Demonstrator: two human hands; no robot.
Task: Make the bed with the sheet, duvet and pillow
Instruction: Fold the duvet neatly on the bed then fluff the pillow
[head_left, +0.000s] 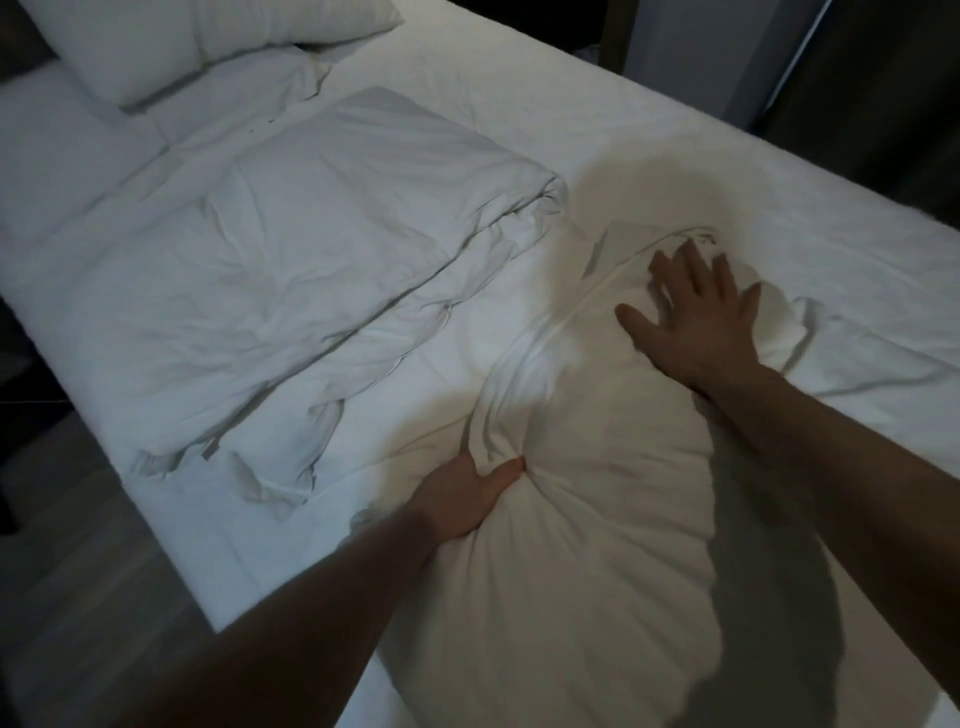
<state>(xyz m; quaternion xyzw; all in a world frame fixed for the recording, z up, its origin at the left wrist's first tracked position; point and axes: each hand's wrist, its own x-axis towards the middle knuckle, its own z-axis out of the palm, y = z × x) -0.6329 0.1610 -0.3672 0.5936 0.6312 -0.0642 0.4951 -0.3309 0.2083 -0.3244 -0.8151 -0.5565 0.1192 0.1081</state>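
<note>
While both arms reach over the white-sheeted bed (675, 130):
Left hand (467, 493): pinching the plump white pillow (597, 519).
Right hand (696, 317): fingers spread, flat on it.
Crumpled white duvet (291, 275): beside pillow, apart.

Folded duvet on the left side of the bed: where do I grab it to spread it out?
Take the duvet by its loose near corners, coming from the near-left bed edge. The layers splay open there; its far-right side is a closed, rounded fold offering no free edge.

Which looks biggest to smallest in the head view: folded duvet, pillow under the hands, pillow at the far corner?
1. Folded duvet.
2. Pillow under the hands, though nearness inflates it.
3. Far-corner pillow, distant and cropped, so true size unsure.
</note>
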